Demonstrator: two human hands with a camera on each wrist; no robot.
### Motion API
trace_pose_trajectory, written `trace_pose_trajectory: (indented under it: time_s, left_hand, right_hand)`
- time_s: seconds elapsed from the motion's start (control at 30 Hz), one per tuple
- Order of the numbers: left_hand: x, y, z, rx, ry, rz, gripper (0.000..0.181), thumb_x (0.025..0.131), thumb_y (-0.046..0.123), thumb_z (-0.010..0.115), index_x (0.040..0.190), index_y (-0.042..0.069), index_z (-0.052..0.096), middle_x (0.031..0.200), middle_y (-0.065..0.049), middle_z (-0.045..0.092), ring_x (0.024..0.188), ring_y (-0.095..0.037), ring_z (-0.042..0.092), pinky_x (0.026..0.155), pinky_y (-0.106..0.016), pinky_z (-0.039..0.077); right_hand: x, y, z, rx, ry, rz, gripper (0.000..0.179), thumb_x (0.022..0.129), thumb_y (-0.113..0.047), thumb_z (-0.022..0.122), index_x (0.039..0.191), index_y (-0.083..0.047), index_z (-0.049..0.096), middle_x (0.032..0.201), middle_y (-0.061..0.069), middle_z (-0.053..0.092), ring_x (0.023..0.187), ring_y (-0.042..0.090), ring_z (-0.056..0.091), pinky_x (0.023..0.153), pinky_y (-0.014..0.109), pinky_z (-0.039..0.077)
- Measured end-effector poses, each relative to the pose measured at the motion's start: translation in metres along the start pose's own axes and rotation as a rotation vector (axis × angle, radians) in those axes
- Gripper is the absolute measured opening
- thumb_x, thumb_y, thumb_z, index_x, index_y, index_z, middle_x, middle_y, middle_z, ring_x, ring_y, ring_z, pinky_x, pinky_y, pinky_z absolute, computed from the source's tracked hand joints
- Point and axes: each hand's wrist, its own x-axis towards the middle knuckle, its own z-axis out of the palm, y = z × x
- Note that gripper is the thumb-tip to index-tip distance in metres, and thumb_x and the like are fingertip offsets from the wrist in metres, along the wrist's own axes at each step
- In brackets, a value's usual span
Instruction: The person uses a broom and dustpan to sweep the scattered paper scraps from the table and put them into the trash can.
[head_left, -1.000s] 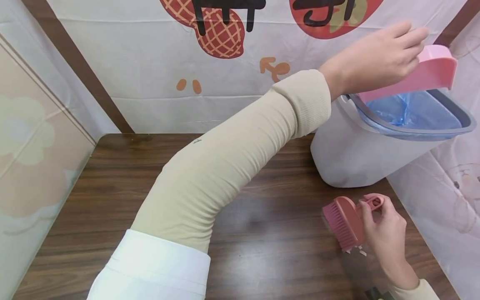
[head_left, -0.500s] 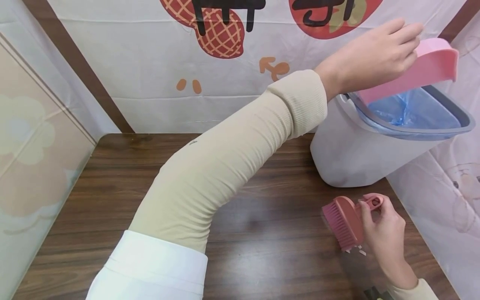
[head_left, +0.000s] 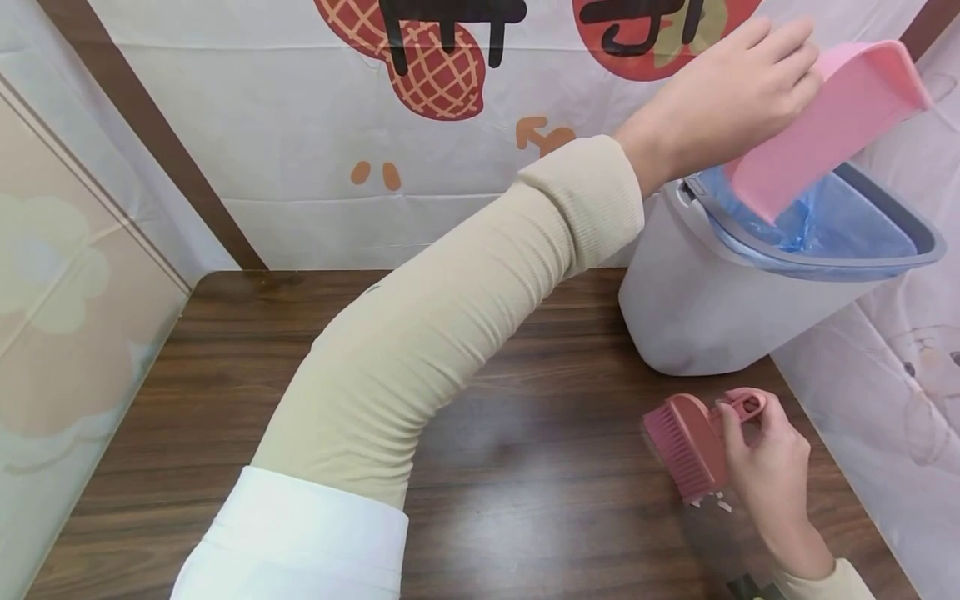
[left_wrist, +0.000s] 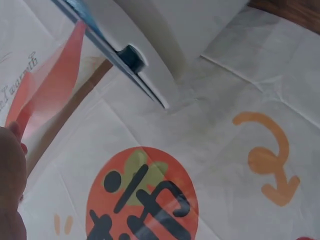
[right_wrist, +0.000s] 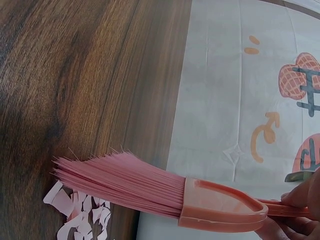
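Above the white trash bin (head_left: 720,308) my left hand (head_left: 738,96) grips a pink dustpan (head_left: 832,125), tilted with its lower edge over the blue bin liner (head_left: 862,217). In the left wrist view the dustpan (left_wrist: 55,90) is beside the bin's rim, and only part of the left hand (left_wrist: 11,180) shows. My right hand (head_left: 772,467) pinches the handle of a pink hand brush (head_left: 693,446) at the table's right side. Small pale paper scraps (right_wrist: 75,215) lie on the table beside the brush bristles (right_wrist: 120,180) in the right wrist view.
The brown wooden table (head_left: 510,433) meets a printed white cloth (head_left: 300,150) hung behind it. Another light cloth (head_left: 885,392) hangs along the right. A dark item (head_left: 746,586) lies partly under the right sleeve at the front edge.
My left hand has lifted the dustpan up and slightly left, tipping it more steeply over the bin. The right hand and the brush have stayed in place.
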Motion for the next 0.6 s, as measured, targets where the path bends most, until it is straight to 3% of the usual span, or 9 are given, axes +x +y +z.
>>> trace_pose_trajectory:
  time_s: [0.17, 0.27, 0.43, 0.6]
  left_hand:
    - [-0.002, -0.004, -0.003, -0.147, -0.01, -0.102, 0.054, 0.104, -0.004, 0.012, 0.141, 0.004, 0.05, 0.137, -0.011, 0.057, 0.132, -0.028, 0.046, 0.106, -0.037, 0.041]
    - [-0.005, -0.004, -0.007, -0.225, -0.079, -0.176, 0.047, 0.109, 0.003, 0.019, 0.146, 0.01, 0.049, 0.138, -0.006, 0.056, 0.131, -0.023, 0.045, 0.104, -0.032, 0.04]
    - [-0.008, -0.003, -0.018, -0.366, -0.24, -0.302, 0.044, 0.112, 0.026, 0.034, 0.154, 0.02, 0.04, 0.15, 0.005, 0.049, 0.136, -0.013, 0.04, 0.111, -0.019, 0.032]
    - [-0.007, -0.005, -0.023, -0.649, -0.299, -0.424, 0.04, 0.11, 0.034, 0.042, 0.148, 0.026, 0.048, 0.145, 0.012, 0.054, 0.13, -0.006, 0.041, 0.104, -0.013, 0.031]
  right_hand:
    - [0.0, 0.001, 0.001, 0.003, 0.0, -0.001, 0.018, 0.089, 0.005, 0.073, 0.104, 0.005, 0.064, 0.092, 0.02, 0.072, 0.078, -0.027, 0.04, 0.057, 0.005, 0.036]
    - [0.0, 0.001, 0.001, 0.005, 0.001, -0.002, 0.018, 0.089, 0.005, 0.073, 0.104, 0.004, 0.064, 0.092, 0.02, 0.072, 0.078, -0.027, 0.04, 0.057, 0.005, 0.036]
    - [0.0, 0.001, 0.001, 0.008, 0.006, -0.003, 0.018, 0.088, 0.006, 0.073, 0.104, 0.004, 0.064, 0.092, 0.019, 0.072, 0.079, -0.026, 0.041, 0.058, 0.006, 0.035]
    - [0.0, 0.001, 0.001, 0.007, 0.007, 0.0, 0.018, 0.088, 0.005, 0.073, 0.104, 0.004, 0.064, 0.092, 0.019, 0.072, 0.075, -0.023, 0.04, 0.056, 0.008, 0.035]
